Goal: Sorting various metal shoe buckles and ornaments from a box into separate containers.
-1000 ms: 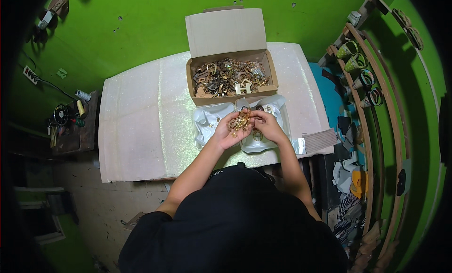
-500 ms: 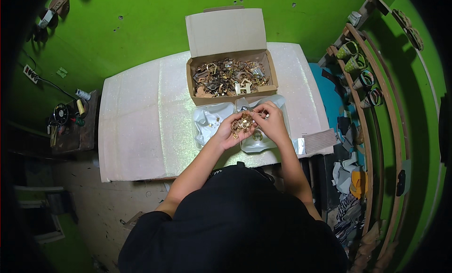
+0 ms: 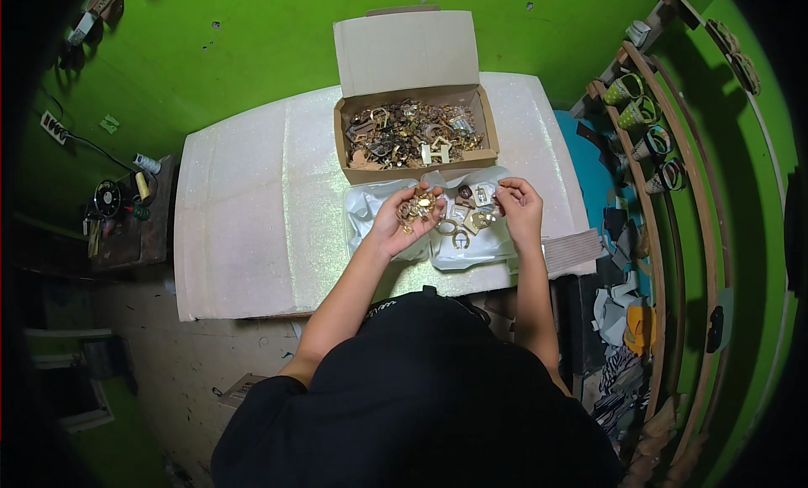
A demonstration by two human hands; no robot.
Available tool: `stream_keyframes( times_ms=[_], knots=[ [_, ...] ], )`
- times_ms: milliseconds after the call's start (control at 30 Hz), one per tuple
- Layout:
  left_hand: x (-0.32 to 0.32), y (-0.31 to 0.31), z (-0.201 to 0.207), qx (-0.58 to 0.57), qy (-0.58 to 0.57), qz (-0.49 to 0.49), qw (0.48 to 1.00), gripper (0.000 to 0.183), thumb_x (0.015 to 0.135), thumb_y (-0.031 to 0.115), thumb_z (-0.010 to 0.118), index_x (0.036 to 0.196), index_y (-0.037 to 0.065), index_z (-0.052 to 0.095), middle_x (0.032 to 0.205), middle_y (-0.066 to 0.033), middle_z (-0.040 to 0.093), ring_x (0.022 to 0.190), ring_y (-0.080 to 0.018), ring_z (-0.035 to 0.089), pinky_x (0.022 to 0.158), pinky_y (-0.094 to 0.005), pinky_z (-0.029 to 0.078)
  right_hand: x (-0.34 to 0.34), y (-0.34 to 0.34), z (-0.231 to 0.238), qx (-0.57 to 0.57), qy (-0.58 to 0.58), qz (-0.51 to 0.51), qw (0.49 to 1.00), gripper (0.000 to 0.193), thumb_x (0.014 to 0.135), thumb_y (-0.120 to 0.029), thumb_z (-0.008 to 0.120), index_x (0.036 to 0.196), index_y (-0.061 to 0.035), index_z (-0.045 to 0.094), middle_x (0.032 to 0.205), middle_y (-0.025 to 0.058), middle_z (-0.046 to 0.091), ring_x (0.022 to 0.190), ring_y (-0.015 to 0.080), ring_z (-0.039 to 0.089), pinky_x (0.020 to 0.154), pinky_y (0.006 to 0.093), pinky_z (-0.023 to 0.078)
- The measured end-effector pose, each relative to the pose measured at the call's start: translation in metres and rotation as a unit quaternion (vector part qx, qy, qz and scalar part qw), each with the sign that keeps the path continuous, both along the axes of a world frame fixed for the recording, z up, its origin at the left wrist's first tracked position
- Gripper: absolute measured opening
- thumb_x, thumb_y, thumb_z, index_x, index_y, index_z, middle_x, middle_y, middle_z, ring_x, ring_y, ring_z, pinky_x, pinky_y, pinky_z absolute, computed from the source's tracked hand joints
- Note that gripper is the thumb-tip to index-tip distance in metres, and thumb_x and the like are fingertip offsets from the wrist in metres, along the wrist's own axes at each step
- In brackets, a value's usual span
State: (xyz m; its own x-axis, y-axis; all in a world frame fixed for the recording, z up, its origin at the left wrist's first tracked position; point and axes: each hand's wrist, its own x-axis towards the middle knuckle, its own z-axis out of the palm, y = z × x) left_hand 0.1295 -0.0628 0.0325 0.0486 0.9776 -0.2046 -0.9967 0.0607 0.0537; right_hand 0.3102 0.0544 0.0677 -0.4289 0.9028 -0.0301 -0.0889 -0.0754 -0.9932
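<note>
My left hand (image 3: 389,227) is cupped palm up, cradling a heap of small gold-coloured metal fittings (image 3: 420,205). It hovers over the gap between two shallow trays lined with white plastic. Over the right edge of the right tray (image 3: 492,257), my right hand (image 3: 523,208) has thumb and fingertips pinched together; whatever may be between them is too small to make out. Several buckles and rings lie in that tray, among them a square pale buckle (image 3: 483,195) close to my right fingertips and a gold horseshoe-shaped piece (image 3: 460,238). My left hand and forearm partly cover the left tray (image 3: 360,203).
Behind the trays stands an open cardboard box (image 3: 407,176) full of mixed metal fittings, its lid upright. A ribbed grey-brown strip (image 3: 574,250) lies at the table's (image 3: 240,227) right. A wooden rack (image 3: 683,160) stands at right, a small side table (image 3: 156,227) at left.
My hands have parted: the left moved slightly left with the fittings, the right moved right, away from the heap. More buckles in the right tray now show.
</note>
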Motion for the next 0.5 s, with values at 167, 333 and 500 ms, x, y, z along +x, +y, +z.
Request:
stream_keyframes(
  times_ms=[167, 333, 500],
  knots=[
    [-0.011, -0.004, -0.002, 0.017, -0.014, 0.025, 0.999, 0.022, 0.085, 0.015, 0.038, 0.100, 0.002, 0.048, 0.105, -0.0163, 0.050, 0.093, -0.0287, 0.051, 0.077, -0.0371, 0.047, 0.009, 0.000, -0.020, -0.019, -0.043, -0.039, 0.998, 0.012, 0.078, -0.004, 0.056, 0.087, 0.0043, 0.055, 0.075, 0.0063, 0.056, 0.058, 0.0090, 0.054, 0.049, 0.0194, 0.046],
    [-0.017, -0.008, -0.001, 0.018, -0.017, 0.050, 0.998, 0.022, 0.084, 0.015, 0.038, 0.099, 0.003, 0.049, 0.105, -0.0150, 0.050, 0.093, -0.0281, 0.051, 0.077, -0.0368, 0.047, 0.005, -0.011, -0.014, -0.062, -0.004, -0.008, 0.998, 0.014, 0.081, -0.006, 0.054, 0.091, 0.0048, 0.055, 0.070, 0.0056, 0.054, 0.055, 0.0093, 0.053, 0.049, 0.0221, 0.049],
    [-0.012, -0.008, 0.000, 0.019, -0.018, 0.042, 0.999, 0.022, 0.085, 0.016, 0.038, 0.099, 0.002, 0.048, 0.105, -0.0151, 0.050, 0.093, -0.0282, 0.052, 0.077, -0.0367, 0.047, 0.002, -0.015, -0.010, -0.077, 0.015, 0.041, 0.996, 0.015, 0.082, -0.006, 0.051, 0.093, 0.0026, 0.055, 0.069, 0.0048, 0.054, 0.053, 0.0079, 0.051, 0.048, 0.0202, 0.047]
  ],
)
